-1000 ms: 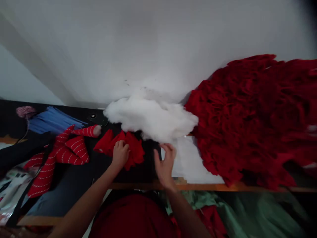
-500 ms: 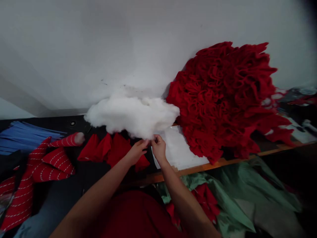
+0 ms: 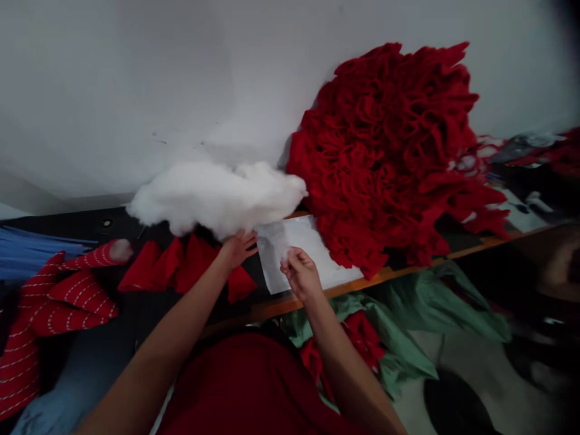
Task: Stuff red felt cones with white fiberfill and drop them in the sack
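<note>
Fluffy white stuffing (image 3: 217,196) lies in a wide heap against the wall. My left hand (image 3: 239,248) is at its lower edge, fingers spread, with nothing seen in it. Over a white sheet in a clear plastic sleeve (image 3: 317,254), my right hand (image 3: 301,272) pinches a small white tuft (image 3: 285,258) between thumb and fingers. Several red cloth pieces (image 3: 185,266) lie on the dark table left of my left hand and beneath that wrist. A tall pile of red fabric pieces (image 3: 376,157) rises to the right of the stuffing.
At the left are a red stuffed form with white stitched stripes (image 3: 72,296) and blue strips (image 3: 40,248). The table's wooden front edge (image 3: 389,276) runs below the pile. Green plastic (image 3: 399,332) with red cloth hangs below it.
My hands have moved apart. The left has opened beside the stuffing, and the right now holds a small white tuft farther from it. The whole view has shifted.
</note>
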`<act>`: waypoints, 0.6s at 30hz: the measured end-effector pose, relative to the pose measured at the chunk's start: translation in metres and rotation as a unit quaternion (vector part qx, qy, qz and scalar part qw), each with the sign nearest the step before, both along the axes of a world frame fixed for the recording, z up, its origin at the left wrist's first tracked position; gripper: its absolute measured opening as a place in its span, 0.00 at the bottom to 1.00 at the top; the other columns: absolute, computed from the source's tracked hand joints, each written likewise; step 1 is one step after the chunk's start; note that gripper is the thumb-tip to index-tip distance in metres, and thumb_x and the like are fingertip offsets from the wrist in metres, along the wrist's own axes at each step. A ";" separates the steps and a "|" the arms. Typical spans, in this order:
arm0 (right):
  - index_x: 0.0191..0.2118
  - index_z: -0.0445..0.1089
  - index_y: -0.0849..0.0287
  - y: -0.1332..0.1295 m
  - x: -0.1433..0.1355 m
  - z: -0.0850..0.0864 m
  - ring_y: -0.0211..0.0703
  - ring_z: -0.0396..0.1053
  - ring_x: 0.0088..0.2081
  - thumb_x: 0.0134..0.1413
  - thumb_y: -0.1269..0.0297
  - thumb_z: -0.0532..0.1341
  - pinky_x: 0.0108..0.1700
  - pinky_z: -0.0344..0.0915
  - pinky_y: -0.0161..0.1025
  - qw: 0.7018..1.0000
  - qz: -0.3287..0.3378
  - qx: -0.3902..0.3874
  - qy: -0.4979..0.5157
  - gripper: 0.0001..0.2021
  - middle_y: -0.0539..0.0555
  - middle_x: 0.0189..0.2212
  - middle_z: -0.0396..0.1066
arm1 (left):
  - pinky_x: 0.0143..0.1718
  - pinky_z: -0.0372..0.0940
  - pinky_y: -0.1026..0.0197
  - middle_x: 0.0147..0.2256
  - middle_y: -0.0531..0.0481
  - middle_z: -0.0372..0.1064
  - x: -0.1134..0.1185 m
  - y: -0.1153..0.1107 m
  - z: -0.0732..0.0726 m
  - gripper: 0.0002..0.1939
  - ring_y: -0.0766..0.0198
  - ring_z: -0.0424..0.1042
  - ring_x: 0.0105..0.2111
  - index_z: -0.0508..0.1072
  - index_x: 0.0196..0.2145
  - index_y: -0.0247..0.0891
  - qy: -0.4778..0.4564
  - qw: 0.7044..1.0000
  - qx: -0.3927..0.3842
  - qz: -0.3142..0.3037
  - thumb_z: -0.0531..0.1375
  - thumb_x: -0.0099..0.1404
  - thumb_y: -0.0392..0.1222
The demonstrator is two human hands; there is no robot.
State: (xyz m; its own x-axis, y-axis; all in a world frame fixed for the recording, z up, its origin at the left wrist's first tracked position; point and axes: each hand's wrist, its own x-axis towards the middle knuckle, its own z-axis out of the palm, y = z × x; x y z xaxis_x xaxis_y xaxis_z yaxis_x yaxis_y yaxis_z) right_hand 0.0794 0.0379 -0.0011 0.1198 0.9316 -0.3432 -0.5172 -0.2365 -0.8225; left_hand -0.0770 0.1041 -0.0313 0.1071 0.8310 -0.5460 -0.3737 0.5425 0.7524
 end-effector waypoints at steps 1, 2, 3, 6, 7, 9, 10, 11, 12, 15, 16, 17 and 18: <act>0.26 0.63 0.57 -0.003 0.008 0.000 0.30 0.60 0.19 0.35 0.60 0.67 0.22 0.57 0.29 1.000 -0.005 -0.014 0.017 0.12 0.43 0.17 0.62 | 0.33 0.64 0.56 0.35 0.43 0.70 -0.002 -0.010 -0.001 0.14 0.58 0.69 0.35 0.67 0.31 0.39 -0.010 0.999 -0.019 -0.025 0.59 0.52 0.51; 0.26 0.63 0.57 -0.006 0.015 -0.002 0.30 0.61 0.20 0.35 0.60 0.67 0.21 0.57 0.29 0.999 -0.004 -0.026 0.028 0.13 0.43 0.17 0.63 | 0.34 0.64 0.57 0.36 0.44 0.69 -0.001 -0.022 -0.001 0.17 0.59 0.69 0.35 0.67 0.32 0.38 -0.018 0.998 -0.044 -0.048 0.62 0.49 0.51; 0.27 0.62 0.57 -0.008 0.021 -0.004 0.30 0.62 0.20 0.35 0.60 0.67 0.21 0.57 0.28 0.999 0.003 -0.035 0.035 0.14 0.43 0.17 0.63 | 0.34 0.63 0.59 0.36 0.46 0.68 0.001 -0.035 -0.001 0.19 0.62 0.68 0.34 0.67 0.34 0.38 0.006 0.998 -0.045 -0.049 0.64 0.46 0.49; 0.30 0.61 0.55 -0.012 0.028 -0.011 0.30 0.62 0.18 0.37 0.60 0.66 0.20 0.57 0.28 0.997 0.051 -0.042 0.030 0.14 0.42 0.17 0.63 | 0.33 0.62 0.64 0.33 0.51 0.65 0.020 -0.071 0.002 0.19 0.67 0.66 0.32 0.67 0.37 0.38 0.065 0.996 0.006 -0.060 0.64 0.48 0.47; 0.31 0.61 0.55 -0.013 0.028 -0.012 0.31 0.61 0.18 0.38 0.59 0.65 0.20 0.58 0.29 0.996 0.073 -0.040 0.019 0.14 0.42 0.17 0.63 | 0.32 0.62 0.64 0.33 0.51 0.65 0.027 -0.078 0.004 0.18 0.68 0.66 0.31 0.66 0.37 0.38 0.060 0.995 0.025 -0.074 0.62 0.50 0.47; 0.33 0.61 0.55 -0.014 0.027 -0.014 0.32 0.63 0.17 0.38 0.58 0.65 0.21 0.59 0.30 0.992 0.116 -0.039 -0.009 0.15 0.42 0.17 0.65 | 0.33 0.62 0.63 0.33 0.50 0.64 0.037 -0.084 0.006 0.15 0.67 0.65 0.31 0.66 0.37 0.37 0.089 0.988 0.082 -0.100 0.59 0.53 0.46; 0.33 0.61 0.55 -0.015 0.026 -0.015 0.32 0.64 0.18 0.38 0.57 0.64 0.22 0.60 0.31 0.990 0.133 -0.041 -0.023 0.16 0.43 0.18 0.66 | 0.33 0.62 0.62 0.33 0.50 0.63 0.039 -0.085 0.005 0.13 0.66 0.65 0.32 0.66 0.37 0.37 0.140 0.977 0.119 -0.109 0.58 0.53 0.44; 0.33 0.61 0.56 -0.015 0.026 -0.016 0.33 0.65 0.19 0.38 0.56 0.64 0.22 0.61 0.32 0.988 0.145 -0.046 -0.034 0.17 0.44 0.19 0.67 | 0.35 0.62 0.60 0.34 0.49 0.63 0.038 -0.086 0.003 0.12 0.65 0.65 0.33 0.66 0.36 0.37 0.214 0.957 0.157 -0.114 0.58 0.53 0.41; 0.33 0.61 0.56 -0.016 0.026 -0.018 0.34 0.66 0.20 0.37 0.55 0.64 0.23 0.62 0.33 0.986 0.153 -0.053 -0.042 0.17 0.44 0.20 0.68 | 0.37 0.62 0.59 0.35 0.48 0.62 0.034 -0.087 -0.001 0.12 0.63 0.64 0.34 0.66 0.36 0.37 0.298 0.928 0.190 -0.117 0.57 0.52 0.38; 0.30 0.63 0.57 -0.019 0.029 -0.028 0.36 0.68 0.22 0.31 0.54 0.67 0.26 0.65 0.34 0.985 0.136 -0.096 -0.046 0.19 0.44 0.20 0.67 | 0.43 0.60 0.53 0.40 0.43 0.59 0.014 -0.099 -0.022 0.15 0.57 0.62 0.41 0.67 0.40 0.35 0.516 0.815 0.232 -0.122 0.55 0.51 0.32; 0.28 0.63 0.57 -0.020 0.030 -0.032 0.36 0.68 0.22 0.28 0.55 0.68 0.27 0.65 0.35 0.984 0.127 -0.113 -0.046 0.19 0.44 0.19 0.66 | 0.44 0.60 0.51 0.41 0.41 0.58 0.007 -0.106 -0.030 0.16 0.54 0.61 0.43 0.67 0.40 0.35 0.561 0.784 0.232 -0.129 0.55 0.51 0.32; 0.27 0.64 0.58 -0.022 0.030 -0.037 0.35 0.67 0.22 0.26 0.56 0.69 0.28 0.66 0.35 0.984 0.119 -0.128 -0.045 0.19 0.43 0.19 0.66 | 0.45 0.59 0.50 0.42 0.40 0.58 0.002 -0.112 -0.036 0.17 0.53 0.60 0.44 0.67 0.41 0.34 0.590 0.762 0.228 -0.138 0.56 0.51 0.32; 0.26 0.64 0.58 -0.024 0.030 -0.041 0.34 0.66 0.22 0.24 0.57 0.70 0.28 0.66 0.36 0.983 0.115 -0.139 -0.046 0.19 0.43 0.19 0.65 | 0.45 0.59 0.49 0.43 0.39 0.57 -0.001 -0.117 -0.042 0.17 0.51 0.60 0.45 0.67 0.41 0.34 0.607 0.749 0.224 -0.145 0.56 0.50 0.32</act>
State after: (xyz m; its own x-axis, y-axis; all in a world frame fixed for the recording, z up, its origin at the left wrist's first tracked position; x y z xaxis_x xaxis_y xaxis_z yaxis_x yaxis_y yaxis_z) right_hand 0.1093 0.0142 -0.0421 -0.0401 0.8092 -0.5862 -0.3509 -0.5607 -0.7500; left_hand -0.0785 -0.0132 -0.0729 -0.0314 0.9976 -0.0615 0.8167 0.0611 0.5738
